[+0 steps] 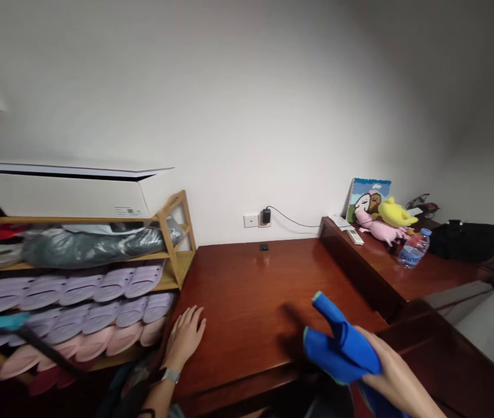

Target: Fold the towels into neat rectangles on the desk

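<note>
A blue cloth (342, 348) with a pale green edge is bunched in my right hand (388, 366), whose fingers are wrapped round it. The cloth is held over the front right of a reddish-brown wooden desk (247, 302), and its shadow falls on the top. My left hand (186, 337), with a watch (170, 375) on the wrist, rests on the desk's left edge. Its fingers are stretched out and it holds nothing.
At left, a wooden rack (175, 264) carries lilac slippers (111, 283), pink slippers (94, 343) and a white box (68, 191). On the raised right surface are plush toys (381, 226), a water bottle (414, 248) and a black bag (473, 241). A black plug (266, 216) sits in the wall.
</note>
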`<state>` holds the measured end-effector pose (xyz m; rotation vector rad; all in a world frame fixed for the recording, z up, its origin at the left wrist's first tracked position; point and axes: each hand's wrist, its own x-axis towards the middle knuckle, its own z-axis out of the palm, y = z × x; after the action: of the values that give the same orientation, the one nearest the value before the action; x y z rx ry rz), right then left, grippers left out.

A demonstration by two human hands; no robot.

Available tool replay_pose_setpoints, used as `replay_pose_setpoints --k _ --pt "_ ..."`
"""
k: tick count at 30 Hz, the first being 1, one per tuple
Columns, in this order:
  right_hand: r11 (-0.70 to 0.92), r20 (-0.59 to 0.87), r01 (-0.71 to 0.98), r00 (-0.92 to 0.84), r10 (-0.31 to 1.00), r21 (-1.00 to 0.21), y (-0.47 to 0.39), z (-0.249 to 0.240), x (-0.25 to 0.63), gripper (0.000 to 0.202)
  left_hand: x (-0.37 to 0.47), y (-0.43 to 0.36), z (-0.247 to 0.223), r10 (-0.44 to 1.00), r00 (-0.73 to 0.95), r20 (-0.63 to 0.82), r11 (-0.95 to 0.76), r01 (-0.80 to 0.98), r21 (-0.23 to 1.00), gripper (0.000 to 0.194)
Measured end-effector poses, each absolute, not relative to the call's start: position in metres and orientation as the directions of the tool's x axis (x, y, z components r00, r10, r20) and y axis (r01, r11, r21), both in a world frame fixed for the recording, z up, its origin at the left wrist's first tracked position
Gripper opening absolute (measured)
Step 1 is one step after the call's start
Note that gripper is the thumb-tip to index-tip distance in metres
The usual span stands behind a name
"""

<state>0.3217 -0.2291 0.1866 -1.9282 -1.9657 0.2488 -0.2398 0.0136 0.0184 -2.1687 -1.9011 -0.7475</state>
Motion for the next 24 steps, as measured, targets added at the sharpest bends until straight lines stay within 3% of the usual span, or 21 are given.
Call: replay_pose_setpoints --k 3,9,12,15,18,24 --pt "0.199 0.185 0.895 -0.133 0.974 -0.399 -0.139 0.224 0.262 0.103 -0.245 0.019 0.013 0.888 0.064 0.455 -0.167 0.968 0.189 0.05" --pt "0.301 0.15 0.929 -0.273 0.95 -0.217 0.067 0.264 0.115 0.09 -0.243 0.011 -0.001 0.877 0.031 0.479 -0.164 0.957 0.238 0.045" --pt "0.339 0.141 0.93 -0.32 0.937 -0.144 0.148 0.235 0.052 0.104 -0.244 0.007 -0.008 0.872 0.02 0.488 -0.153 0.96 0.235 0.044" --pt "0.312 -0.01 0.942 -0.316 0.949 -0.123 0.192 0.18 0.015 0.111 -0.245 0.004 -0.014 0.865 0.014 0.502 -0.145 0.964 0.221 0.043" --pt "0.238 -0.108 0.965 -0.25 0.962 -0.112 0.209 0.119 0.011 0.106 -0.246 0.0 -0.017 0.862 0.007 0.507 -0.13 0.97 0.207 0.044" --pt "0.002 -0.054 0.994 -0.008 0.999 -0.112 0.239 0.055 0.052 0.081 -0.246 -0.006 -0.018 0.876 -0.013 0.483 -0.089 0.978 0.188 0.047"
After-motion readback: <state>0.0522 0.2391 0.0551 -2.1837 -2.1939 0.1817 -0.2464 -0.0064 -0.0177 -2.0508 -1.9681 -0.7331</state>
